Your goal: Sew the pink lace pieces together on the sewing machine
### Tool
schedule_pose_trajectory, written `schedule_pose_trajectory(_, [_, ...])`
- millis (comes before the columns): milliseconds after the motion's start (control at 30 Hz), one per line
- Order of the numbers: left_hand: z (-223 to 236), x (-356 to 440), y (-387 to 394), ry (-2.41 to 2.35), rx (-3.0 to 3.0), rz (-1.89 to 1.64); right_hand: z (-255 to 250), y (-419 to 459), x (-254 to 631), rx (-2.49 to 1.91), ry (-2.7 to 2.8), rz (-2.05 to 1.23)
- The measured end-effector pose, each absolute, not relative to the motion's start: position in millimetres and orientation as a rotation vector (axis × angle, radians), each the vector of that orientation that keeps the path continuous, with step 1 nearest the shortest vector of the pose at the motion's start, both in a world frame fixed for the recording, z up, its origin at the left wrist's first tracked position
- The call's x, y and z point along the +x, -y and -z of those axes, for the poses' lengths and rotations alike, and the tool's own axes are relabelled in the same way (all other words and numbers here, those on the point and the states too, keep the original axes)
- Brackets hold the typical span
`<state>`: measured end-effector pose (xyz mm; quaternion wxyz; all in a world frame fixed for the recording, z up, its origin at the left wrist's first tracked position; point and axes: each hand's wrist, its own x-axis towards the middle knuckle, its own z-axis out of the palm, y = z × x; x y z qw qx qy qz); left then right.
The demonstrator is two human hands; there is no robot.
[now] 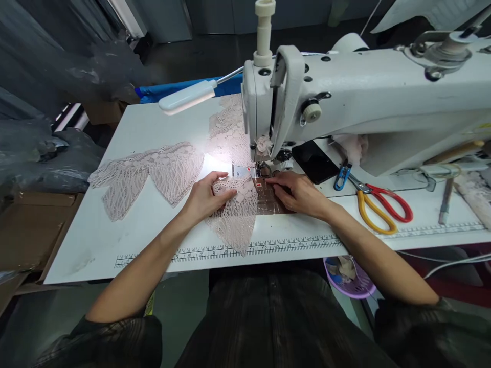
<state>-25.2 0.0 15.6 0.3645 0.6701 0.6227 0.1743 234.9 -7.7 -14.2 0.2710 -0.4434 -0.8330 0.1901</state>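
Note:
A pale pink lace piece (238, 225) with a pointed lower end lies in front of the sewing machine's (264, 97) presser foot (263, 169). My left hand (207, 198) grips its upper left part, thumb on top and index finger along the far edge. Just right of the lace, over the shiny metal plate (264, 202), is my right hand (295, 191). Its fingers are bent and drawn together near the presser foot; whatever is between the fingertips is too small to make out.
More lace (174, 171) lies at the left, and another stretch (229, 130) behind the needle area. At right are a black phone (316, 161), blue thread snips (342, 176) and red-and-yellow scissors (378, 199). A lamp (187, 97) hangs over the table (92, 230). Below sits a purple basket (355, 291).

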Motion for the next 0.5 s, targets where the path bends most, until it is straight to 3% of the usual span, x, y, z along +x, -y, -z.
schedule_pose_trajectory(500, [-14.7, -23.6, 2.3, -1.635, 1.744, -0.434, 13.2, 16.8, 228.1, -0.986, 2.566, -0.448])
